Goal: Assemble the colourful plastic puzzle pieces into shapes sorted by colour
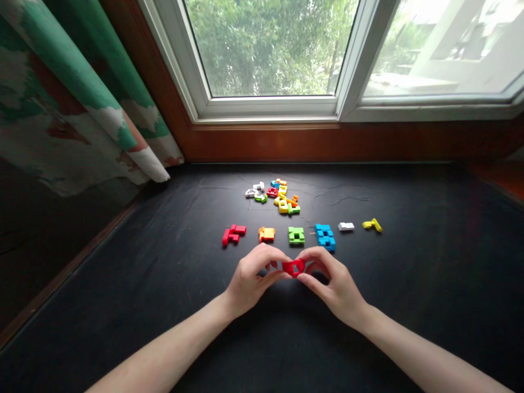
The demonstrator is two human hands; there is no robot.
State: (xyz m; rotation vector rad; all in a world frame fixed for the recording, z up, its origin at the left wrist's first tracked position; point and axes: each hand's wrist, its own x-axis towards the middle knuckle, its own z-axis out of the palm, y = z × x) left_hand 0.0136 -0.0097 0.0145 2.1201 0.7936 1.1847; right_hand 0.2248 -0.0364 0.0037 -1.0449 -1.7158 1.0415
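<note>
A small red plastic block with a hole through its middle is held between my two hands, in front of a row of blocks. My left hand pinches its left side between thumb and fingers. On the right side, the thumb and forefinger of my right hand grip it too. Just beyond my hands lie a red block shape, an orange block, a green block and a blue block shape. Farther right are a white block and a yellow block.
Behind the row, a loose pile of several coloured blocks lies on the black tabletop. A window with a wooden sill borders the far edge. A patterned curtain hangs at the left.
</note>
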